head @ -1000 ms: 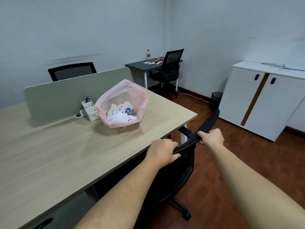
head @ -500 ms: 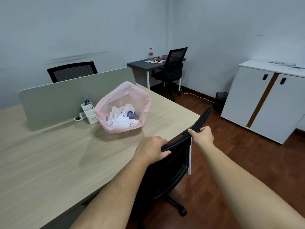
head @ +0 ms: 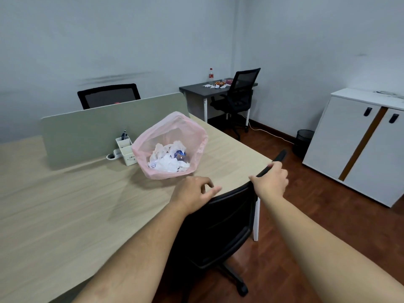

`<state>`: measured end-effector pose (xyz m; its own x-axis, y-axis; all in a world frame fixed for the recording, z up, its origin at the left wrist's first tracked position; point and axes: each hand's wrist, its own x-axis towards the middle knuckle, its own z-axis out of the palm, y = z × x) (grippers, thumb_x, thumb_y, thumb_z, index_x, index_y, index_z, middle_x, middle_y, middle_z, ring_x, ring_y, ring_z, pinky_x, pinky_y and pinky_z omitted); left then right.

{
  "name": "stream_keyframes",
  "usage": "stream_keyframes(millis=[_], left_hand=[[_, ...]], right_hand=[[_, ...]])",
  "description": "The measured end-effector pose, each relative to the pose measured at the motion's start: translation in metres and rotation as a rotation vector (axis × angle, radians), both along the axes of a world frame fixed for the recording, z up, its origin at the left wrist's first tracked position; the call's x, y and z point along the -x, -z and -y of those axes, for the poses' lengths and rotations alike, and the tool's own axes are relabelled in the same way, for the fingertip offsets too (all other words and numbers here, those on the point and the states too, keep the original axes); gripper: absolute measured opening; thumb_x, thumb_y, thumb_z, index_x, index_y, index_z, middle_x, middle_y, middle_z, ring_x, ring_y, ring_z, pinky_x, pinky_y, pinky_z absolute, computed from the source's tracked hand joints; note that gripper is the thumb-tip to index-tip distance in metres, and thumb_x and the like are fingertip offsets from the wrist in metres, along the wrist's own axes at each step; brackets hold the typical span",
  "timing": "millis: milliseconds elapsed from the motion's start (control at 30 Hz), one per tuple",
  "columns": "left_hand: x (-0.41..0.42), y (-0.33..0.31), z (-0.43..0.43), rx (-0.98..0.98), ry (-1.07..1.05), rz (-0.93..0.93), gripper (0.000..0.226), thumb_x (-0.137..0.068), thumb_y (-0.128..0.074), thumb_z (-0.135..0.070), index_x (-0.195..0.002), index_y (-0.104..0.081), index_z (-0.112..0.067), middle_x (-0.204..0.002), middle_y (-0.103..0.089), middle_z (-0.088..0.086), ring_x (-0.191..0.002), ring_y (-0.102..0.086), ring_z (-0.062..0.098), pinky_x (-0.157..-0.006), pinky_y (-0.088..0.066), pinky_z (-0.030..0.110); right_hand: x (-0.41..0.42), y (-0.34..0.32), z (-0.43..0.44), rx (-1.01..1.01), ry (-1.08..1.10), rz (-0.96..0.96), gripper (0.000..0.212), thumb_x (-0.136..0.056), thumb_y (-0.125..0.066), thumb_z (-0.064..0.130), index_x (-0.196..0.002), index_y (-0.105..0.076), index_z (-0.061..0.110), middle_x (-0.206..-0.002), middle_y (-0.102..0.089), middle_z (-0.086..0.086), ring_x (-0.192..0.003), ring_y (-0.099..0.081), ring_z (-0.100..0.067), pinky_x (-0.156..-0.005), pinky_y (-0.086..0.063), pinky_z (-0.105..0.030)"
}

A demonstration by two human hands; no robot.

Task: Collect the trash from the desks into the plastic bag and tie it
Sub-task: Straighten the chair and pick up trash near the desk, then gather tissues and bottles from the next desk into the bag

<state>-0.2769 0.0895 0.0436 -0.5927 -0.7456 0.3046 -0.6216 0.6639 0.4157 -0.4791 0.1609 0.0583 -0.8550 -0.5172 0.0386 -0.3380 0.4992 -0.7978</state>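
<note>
A pink plastic bag [head: 196, 136] stands open on the light wooden desk [head: 65, 215], holding crumpled white paper [head: 168, 162] and a small bottle. My left hand [head: 193, 193] hovers just above the top edge of a black office chair [head: 220, 226], fingers loosely spread and holding nothing. My right hand [head: 272, 182] grips the chair's top edge at its right end. More trash [head: 215, 84] and a bottle [head: 210, 75] lie on the dark desk [head: 196, 89] at the back.
A grey-green divider [head: 98, 127] runs across the desk, with a white pen holder [head: 126, 150] beside the bag. Black chairs [head: 237, 99] stand at the back desk and behind the divider. A white cabinet [head: 360, 149] and a black bin [head: 303, 141] stand at right.
The chair has been pushed in against the desk edge. My left hand has let go of its top and lifted, while my right hand keeps its grip.
</note>
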Motion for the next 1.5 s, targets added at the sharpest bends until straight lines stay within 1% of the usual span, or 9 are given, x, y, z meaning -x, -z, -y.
stream_keyframes(millis=[167, 300, 467, 567, 700, 767, 933, 1400, 1500], left_hand=[[-0.031, -0.011, 0.062, 0.102, -0.236, 0.044, 0.019, -0.085, -0.057, -0.043, -0.087, -0.068, -0.028, -0.100, -0.054, -0.010, -0.095, -0.057, 0.014, -0.070, -0.040, 0.028], [-0.062, -0.012, 0.133, 0.196, -0.473, 0.158, 0.025, -0.081, -0.060, -0.035, -0.104, -0.065, -0.026, -0.128, -0.047, 0.000, -0.119, -0.043, 0.022, -0.093, -0.034, 0.036], [-0.085, 0.015, 0.205, 0.051, -0.707, 0.220, 0.054, -0.078, -0.063, -0.050, -0.129, -0.046, -0.042, -0.158, 0.002, 0.007, -0.143, -0.012, 0.031, -0.108, -0.024, 0.052], [-0.090, 0.039, 0.235, -0.068, -0.675, 0.225, 0.062, -0.079, -0.061, -0.055, -0.135, -0.035, -0.048, -0.155, 0.019, 0.005, -0.133, -0.033, 0.033, -0.096, -0.040, 0.048], [-0.097, 0.064, 0.262, -0.166, -0.622, 0.210, 0.061, -0.086, -0.057, -0.051, -0.140, -0.028, -0.047, -0.158, 0.008, 0.001, -0.097, -0.062, 0.031, -0.074, -0.049, 0.034], [-0.099, 0.072, 0.272, -0.183, -0.612, 0.170, 0.060, -0.089, -0.055, -0.039, -0.142, -0.027, -0.041, -0.159, -0.002, -0.003, -0.098, -0.062, 0.031, -0.075, -0.049, 0.034], [-0.092, 0.064, 0.286, -0.175, -0.561, 0.063, 0.068, -0.083, -0.051, -0.005, -0.144, -0.032, -0.027, -0.154, -0.026, -0.005, -0.101, -0.059, 0.033, -0.078, -0.046, 0.034], [0.076, -0.049, 0.267, -0.038, -0.382, -0.121, 0.073, -0.085, -0.042, 0.003, -0.150, -0.022, -0.024, -0.151, -0.031, -0.002, -0.126, -0.045, 0.024, -0.098, -0.040, 0.032], [0.145, -0.067, 0.244, -0.008, -0.346, -0.148, 0.073, -0.085, -0.042, 0.004, -0.150, -0.024, -0.023, -0.151, -0.031, -0.002, -0.127, -0.045, 0.023, -0.100, -0.039, 0.031]], right_hand=[[0.000, -0.017, 0.060, 0.035, -0.156, -0.044, 0.025, -0.082, -0.064, 0.028, -0.104, -0.053, 0.022, -0.130, -0.040, -0.008, -0.119, -0.041, -0.031, -0.091, -0.042, -0.037], [-0.018, -0.016, 0.135, -0.001, -0.324, 0.016, 0.016, -0.082, -0.062, 0.026, -0.095, -0.057, 0.021, -0.124, -0.043, -0.010, -0.107, -0.053, -0.033, -0.079, -0.048, -0.033], [-0.041, 0.016, 0.227, -0.089, -0.442, 0.103, 0.012, -0.081, -0.064, 0.024, -0.092, -0.063, 0.022, -0.121, -0.051, -0.013, -0.076, -0.059, -0.026, -0.068, -0.045, -0.028], [-0.047, 0.049, 0.267, -0.140, -0.476, 0.176, 0.022, -0.081, -0.062, 0.021, -0.102, -0.068, 0.024, -0.121, -0.057, -0.011, -0.080, -0.059, -0.021, -0.076, -0.049, -0.030], [-0.055, 0.088, 0.298, -0.222, -0.507, 0.254, 0.041, -0.083, -0.061, 0.020, -0.124, -0.061, 0.023, -0.095, -0.054, 0.006, -0.135, -0.038, -0.022, -0.104, -0.042, -0.039], [-0.056, 0.099, 0.307, -0.219, -0.500, 0.278, 0.048, -0.084, -0.062, 0.021, -0.131, -0.056, 0.022, -0.120, -0.058, -0.006, -0.141, -0.030, -0.021, -0.109, -0.037, -0.038], [-0.051, 0.091, 0.325, -0.122, -0.374, 0.168, 0.054, -0.086, -0.054, 0.009, -0.139, -0.047, 0.021, -0.141, -0.052, -0.002, -0.121, -0.054, -0.026, -0.103, -0.042, -0.031], [0.111, -0.057, 0.280, 0.179, -0.174, -0.045, 0.053, -0.083, -0.048, 0.003, -0.131, -0.056, 0.024, -0.114, -0.067, -0.011, -0.091, -0.064, -0.031, -0.074, -0.054, -0.033], [0.185, -0.070, 0.246, 0.212, -0.130, -0.077, 0.054, -0.081, -0.049, 0.003, -0.131, -0.056, 0.023, -0.121, -0.065, -0.011, -0.102, -0.062, -0.032, -0.085, -0.052, -0.033]])
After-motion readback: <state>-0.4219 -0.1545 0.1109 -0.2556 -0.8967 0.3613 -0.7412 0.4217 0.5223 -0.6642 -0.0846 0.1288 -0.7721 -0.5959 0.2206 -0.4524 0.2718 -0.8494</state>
